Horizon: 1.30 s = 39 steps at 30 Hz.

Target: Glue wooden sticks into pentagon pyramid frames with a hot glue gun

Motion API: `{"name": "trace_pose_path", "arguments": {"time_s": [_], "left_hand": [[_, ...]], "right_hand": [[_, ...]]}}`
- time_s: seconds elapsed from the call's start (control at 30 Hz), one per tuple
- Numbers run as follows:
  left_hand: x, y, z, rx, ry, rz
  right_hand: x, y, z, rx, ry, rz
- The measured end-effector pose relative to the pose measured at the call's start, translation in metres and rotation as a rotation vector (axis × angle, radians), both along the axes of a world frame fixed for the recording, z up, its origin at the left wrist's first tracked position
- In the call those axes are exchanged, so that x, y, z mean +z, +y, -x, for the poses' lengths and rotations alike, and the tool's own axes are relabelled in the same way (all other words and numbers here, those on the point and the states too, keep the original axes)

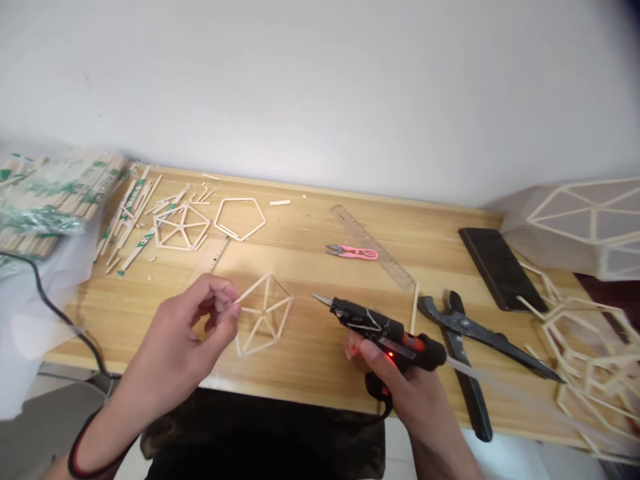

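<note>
My left hand [205, 327] pinches one corner of a wooden-stick pentagon [266, 311] with spokes meeting at its centre. The pentagon is tilted over the front part of the table. My right hand [395, 373] is wrapped round the handle of a black glue gun [380, 327] with an orange trigger, its nozzle pointing left towards the pentagon but apart from it. A small red light glows on the gun, and a clear glue stick comes out of its back end. Behind my left hand lie a spoked pentagon [182, 227] and a plain pentagon outline [241, 219].
Bagged chopsticks [65, 190] and loose sticks [133, 213] lie left. Pink snips [353, 253] and a clear ruler [373, 247] lie mid-table. Right are large black cutters [460, 327], a black phone [501, 269] and stick frames [590, 340]. A black cable [65, 317] runs at left.
</note>
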State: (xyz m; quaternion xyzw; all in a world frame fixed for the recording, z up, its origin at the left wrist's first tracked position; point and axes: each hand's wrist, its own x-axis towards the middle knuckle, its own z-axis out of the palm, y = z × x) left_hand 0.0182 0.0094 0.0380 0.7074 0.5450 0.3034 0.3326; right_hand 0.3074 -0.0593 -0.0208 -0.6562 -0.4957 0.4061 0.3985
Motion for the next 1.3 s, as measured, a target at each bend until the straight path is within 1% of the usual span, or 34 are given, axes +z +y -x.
{"name": "trace_pose_path", "arguments": {"time_s": [0.1, 0.17, 0.27, 0.37, 0.5, 0.7, 1.3], "left_hand": [[0.013, 0.002, -0.001, -0.031, 0.109, -0.155], [0.02, 0.003, -0.002, -0.063, 0.175, -0.242], [0.024, 0.004, -0.003, -0.149, 0.187, -0.353], [0.023, 0.003, -0.005, -0.211, 0.17, -0.408], [0.018, -0.001, -0.005, -0.213, 0.183, -0.385], [0.015, -0.003, -0.002, -0.223, 0.181, -0.372], [0.013, -0.005, 0.0, -0.204, 0.184, -0.38]], "right_hand": [[-0.003, -0.009, 0.003, -0.089, -0.119, 0.036], [-0.004, -0.01, 0.005, -0.07, -0.172, 0.0], [0.0, -0.005, 0.009, 0.078, -0.197, -0.086], [0.011, 0.003, 0.019, 0.24, -0.215, -0.09], [0.022, 0.011, 0.036, 0.325, -0.277, -0.065], [0.022, 0.015, 0.052, 0.31, -0.283, -0.11], [0.017, 0.014, 0.057, 0.326, -0.317, -0.119]]}}
